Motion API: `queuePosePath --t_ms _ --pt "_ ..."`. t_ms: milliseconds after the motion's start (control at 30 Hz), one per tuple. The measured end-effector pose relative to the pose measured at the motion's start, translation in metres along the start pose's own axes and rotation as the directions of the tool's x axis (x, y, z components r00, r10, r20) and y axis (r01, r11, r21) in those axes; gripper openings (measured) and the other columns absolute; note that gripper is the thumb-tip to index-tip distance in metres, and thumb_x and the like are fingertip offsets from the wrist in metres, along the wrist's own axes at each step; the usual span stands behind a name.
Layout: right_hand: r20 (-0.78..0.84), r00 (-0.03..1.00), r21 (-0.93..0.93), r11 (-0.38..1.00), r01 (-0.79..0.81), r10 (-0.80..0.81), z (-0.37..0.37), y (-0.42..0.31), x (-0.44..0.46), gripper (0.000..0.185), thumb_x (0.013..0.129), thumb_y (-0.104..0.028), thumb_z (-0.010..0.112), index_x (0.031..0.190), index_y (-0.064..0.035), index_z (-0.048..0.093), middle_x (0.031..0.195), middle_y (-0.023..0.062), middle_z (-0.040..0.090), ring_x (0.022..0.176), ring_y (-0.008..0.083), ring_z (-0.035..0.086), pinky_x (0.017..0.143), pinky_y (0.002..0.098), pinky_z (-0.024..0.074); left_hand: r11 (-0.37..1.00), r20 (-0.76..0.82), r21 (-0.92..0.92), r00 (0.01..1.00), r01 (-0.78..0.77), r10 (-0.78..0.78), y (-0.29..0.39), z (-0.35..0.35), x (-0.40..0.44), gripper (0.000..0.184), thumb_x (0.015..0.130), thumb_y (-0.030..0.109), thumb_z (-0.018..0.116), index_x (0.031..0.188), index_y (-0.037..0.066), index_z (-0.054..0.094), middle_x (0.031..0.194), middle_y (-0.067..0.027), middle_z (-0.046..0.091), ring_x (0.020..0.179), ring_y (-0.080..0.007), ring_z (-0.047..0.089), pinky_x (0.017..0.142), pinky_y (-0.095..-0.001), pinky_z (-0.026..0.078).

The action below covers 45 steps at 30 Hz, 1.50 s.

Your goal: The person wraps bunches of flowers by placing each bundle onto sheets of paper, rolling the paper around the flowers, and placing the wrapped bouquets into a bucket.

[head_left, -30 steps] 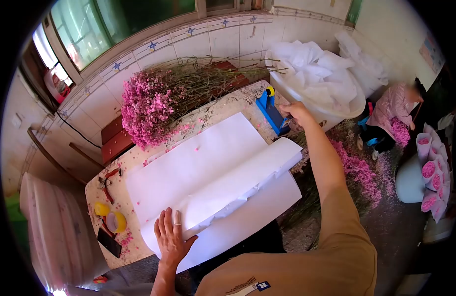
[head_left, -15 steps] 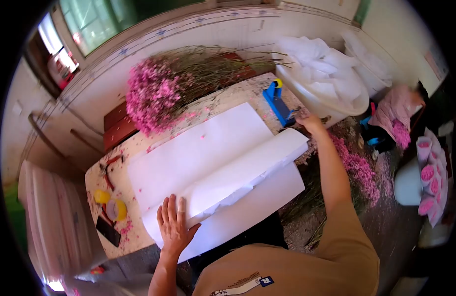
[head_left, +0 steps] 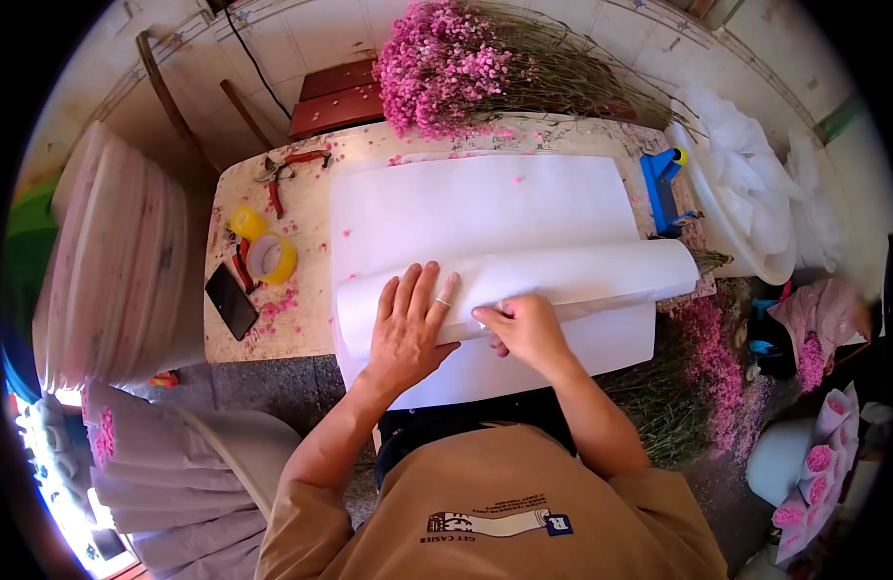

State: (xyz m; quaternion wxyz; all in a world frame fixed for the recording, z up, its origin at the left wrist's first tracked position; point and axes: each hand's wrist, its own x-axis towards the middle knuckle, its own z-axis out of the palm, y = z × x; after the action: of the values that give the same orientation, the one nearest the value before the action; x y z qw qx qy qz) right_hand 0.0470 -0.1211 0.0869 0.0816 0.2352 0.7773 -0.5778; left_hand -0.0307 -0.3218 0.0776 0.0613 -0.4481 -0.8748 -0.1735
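Note:
My left hand lies flat with its fingers spread on a white paper roll, a ring on one finger. Just right of it, my right hand pinches at the roll's front edge; what is between its fingertips is too small to make out. Green stems stick out of the roll's right end. Under the roll lie flat white sheets on the table. A blue tape dispenser stands at the table's right side.
Pink flowers with long stems lie behind the table. Pliers, yellow tape rolls and a phone are at the left. Wrapped bundles stand lower left. A person sits at the right near a white bucket.
My right hand has moved from beside the tape dispenser to the middle of the roll, next to my left hand. The view has shifted, showing more of the left and lower area.

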Motion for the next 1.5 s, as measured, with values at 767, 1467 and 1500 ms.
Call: queuePosePath --t_ms 767,1467,1500 --pt "-0.73 0.654 0.017 0.952 0.307 -0.198 -0.301 0.044 0.04 0.029 0.094 -0.03 0.077 0.087 -0.0023 0.072 0.076 0.0006 0.065 0.064 0.0084 0.055 0.06 0.0263 0.0448 0.98 -0.236 0.006 0.953 0.197 -0.19 0.026 0.021 0.028 0.044 0.102 0.024 0.053 0.138 -0.001 0.059 0.141 -0.0201 0.058 0.132 -0.0376 0.051 0.113 -0.0529 0.032" --pt "-0.677 0.725 0.396 0.893 0.216 0.125 -0.365 0.162 0.074 0.021 0.092 -0.022 0.08 0.084 -0.0043 0.072 0.074 0.0018 0.067 0.064 0.0109 0.06 0.058 0.0299 0.0455 0.98 -0.186 0.06 0.967 0.188 -0.174 0.031 0.018 0.032 0.045 0.106 0.026 0.045 0.141 -0.002 0.054 0.143 -0.0193 0.057 0.133 -0.0372 0.05 0.115 -0.0533 0.03" --pt "-0.683 0.718 0.371 0.91 0.185 0.133 -0.363 0.169 0.081 0.024 0.093 -0.025 0.08 0.081 -0.0073 0.07 0.069 0.0002 0.064 0.063 0.0099 0.059 0.055 0.0293 0.0437 0.985 -0.182 0.026 0.97 0.171 -0.163 0.029 0.017 0.031 0.045 0.106 0.024 0.046 0.141 -0.002 0.053 0.143 -0.0191 0.057 0.134 -0.0371 0.05 0.115 -0.0537 0.029"
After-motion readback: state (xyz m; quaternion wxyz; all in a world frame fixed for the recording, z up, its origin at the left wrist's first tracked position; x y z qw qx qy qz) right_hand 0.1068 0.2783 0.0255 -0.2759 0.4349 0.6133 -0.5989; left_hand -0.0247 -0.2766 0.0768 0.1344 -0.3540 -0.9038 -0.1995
